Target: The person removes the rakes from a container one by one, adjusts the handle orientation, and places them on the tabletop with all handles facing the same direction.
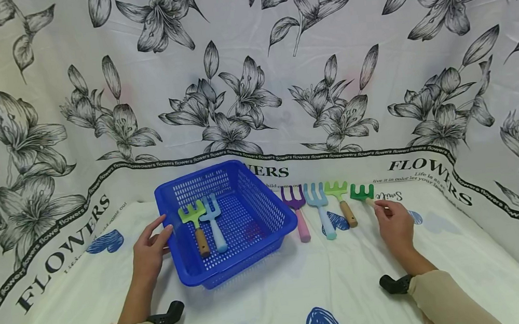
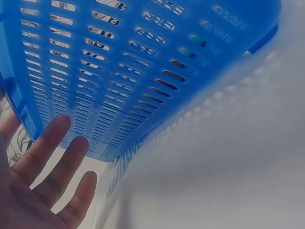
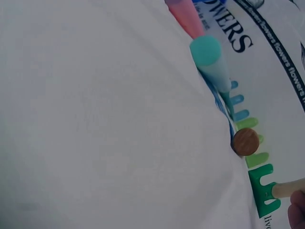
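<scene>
My left hand [image 1: 149, 248] grips the left rim of a blue perforated plastic basket [image 1: 233, 275]. In the left wrist view, three fingers [image 2: 71, 164] stretch out beside its slotted wall. Inside the basket lie a light green toy hand rake [image 1: 193, 216] with a brown handle and a light blue toy garden fork [image 1: 218, 234]. My right hand [image 1: 396, 226] pinches the pale handle of a dark green toy hand rake [image 1: 361, 192], whose tines point away from me. The right wrist view shows this rake [image 3: 261, 193] with only a fingertip [image 3: 297, 210] at its handle.
Between basket and right hand, a row holds a purple fork [image 1: 299, 213] with a pink handle, a light blue fork [image 1: 322, 210] and a light green rake [image 1: 344, 203]. They lie on a white patterned cloth [image 1: 273, 306]. A flower-print curtain [image 1: 248, 43] hangs behind.
</scene>
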Tool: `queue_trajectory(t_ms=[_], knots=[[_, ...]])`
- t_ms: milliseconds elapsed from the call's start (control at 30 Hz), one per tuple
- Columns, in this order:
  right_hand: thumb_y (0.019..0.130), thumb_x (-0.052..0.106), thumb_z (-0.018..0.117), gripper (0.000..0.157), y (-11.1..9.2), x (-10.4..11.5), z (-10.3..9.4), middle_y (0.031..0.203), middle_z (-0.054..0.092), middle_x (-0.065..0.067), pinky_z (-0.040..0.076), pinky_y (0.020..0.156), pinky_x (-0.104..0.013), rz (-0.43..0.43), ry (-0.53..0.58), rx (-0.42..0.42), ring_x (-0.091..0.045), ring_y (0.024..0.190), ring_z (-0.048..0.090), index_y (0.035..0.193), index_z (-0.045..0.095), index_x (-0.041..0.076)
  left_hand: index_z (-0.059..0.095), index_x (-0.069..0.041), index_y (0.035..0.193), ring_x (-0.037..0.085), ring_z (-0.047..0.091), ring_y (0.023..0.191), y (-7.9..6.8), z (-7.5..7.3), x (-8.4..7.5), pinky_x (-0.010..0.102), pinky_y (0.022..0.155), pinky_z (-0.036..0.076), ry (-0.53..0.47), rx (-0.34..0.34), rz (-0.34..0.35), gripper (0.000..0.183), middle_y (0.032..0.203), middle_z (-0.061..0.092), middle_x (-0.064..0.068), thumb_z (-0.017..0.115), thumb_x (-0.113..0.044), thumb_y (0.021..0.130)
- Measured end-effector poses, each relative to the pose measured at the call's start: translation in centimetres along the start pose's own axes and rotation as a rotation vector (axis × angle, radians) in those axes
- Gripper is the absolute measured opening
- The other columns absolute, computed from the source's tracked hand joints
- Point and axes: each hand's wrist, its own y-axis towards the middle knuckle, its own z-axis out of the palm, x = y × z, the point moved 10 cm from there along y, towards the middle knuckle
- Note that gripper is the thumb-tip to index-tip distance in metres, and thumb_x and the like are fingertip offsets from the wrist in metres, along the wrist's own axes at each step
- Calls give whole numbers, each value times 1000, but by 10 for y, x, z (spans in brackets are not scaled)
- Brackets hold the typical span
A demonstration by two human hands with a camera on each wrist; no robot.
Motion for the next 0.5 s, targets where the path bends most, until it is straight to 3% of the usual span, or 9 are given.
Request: queue_trajectory(t_ms=[167, 400, 500], knots=[[97, 13, 60, 19, 3, -6, 5, 106, 64, -15, 48, 76, -39, 23, -18, 52, -27, 92, 60, 110, 68, 3, 45, -26, 147, 3, 62, 91, 1, 0, 0, 19, 76, 53, -12, 0, 2, 59, 131, 59, 15, 56, -51, 95], [95, 11, 61, 17, 6, -19, 17, 105, 63, -16, 46, 72, -38, 53, -73, 151, -28, 90, 57, 108, 68, 3, 44, -28, 147, 17, 65, 101, 0, 0, 1, 18, 77, 53, 3, -4, -7, 60, 132, 59, 14, 56, -53, 94], [95, 12, 60, 17, 7, -24, 18, 104, 63, -16, 45, 73, -38, 69, -90, 167, -28, 91, 58, 106, 69, 3, 44, -28, 147, 17, 65, 102, 0, 0, 1, 20, 78, 53, 5, -5, -8, 61, 131, 59, 14, 56, -54, 94]])
